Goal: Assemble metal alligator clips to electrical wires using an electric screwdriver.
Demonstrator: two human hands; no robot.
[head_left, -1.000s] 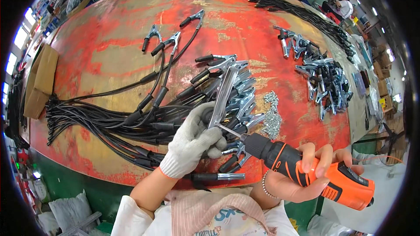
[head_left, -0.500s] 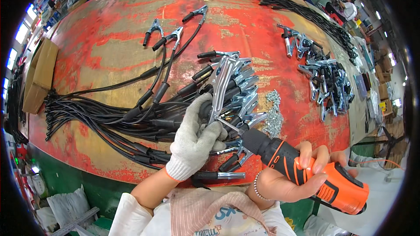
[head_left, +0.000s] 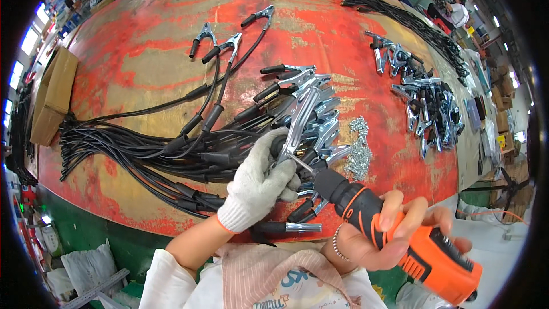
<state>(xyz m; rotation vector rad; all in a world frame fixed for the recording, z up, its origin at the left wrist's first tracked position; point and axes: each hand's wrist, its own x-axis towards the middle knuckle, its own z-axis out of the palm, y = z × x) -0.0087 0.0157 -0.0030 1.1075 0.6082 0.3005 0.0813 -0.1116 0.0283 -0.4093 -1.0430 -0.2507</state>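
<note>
My left hand [head_left: 255,187], in a white knitted glove, is closed around the lower end of a silver metal spring clamp [head_left: 303,115], which tilts up and away. My bare right hand [head_left: 372,247] grips an orange and black power screwdriver [head_left: 443,264]. Its thin bit [head_left: 303,165] points up-left and reaches the clamp beside my left fingertips; whether a screw sits at the tip is too small to tell. Behind and below the held clamp lie several more clamps [head_left: 327,129] joined to black cables [head_left: 123,142]. My left fingers hide the clamp's lower part.
Small silver screws [head_left: 359,157] lie piled right of the clamps. A heap of loose clamps [head_left: 429,109] rests farther right, with a bundle of black cables [head_left: 400,14] behind. Three cabled clamps [head_left: 233,46] are spread out at the back. A cardboard box [head_left: 55,94] stands at the left edge.
Both hands have shifted slightly right with the clamp and the screwdriver. The screwdriver's rear end has dipped lower, and its bit stays at the clamp.
</note>
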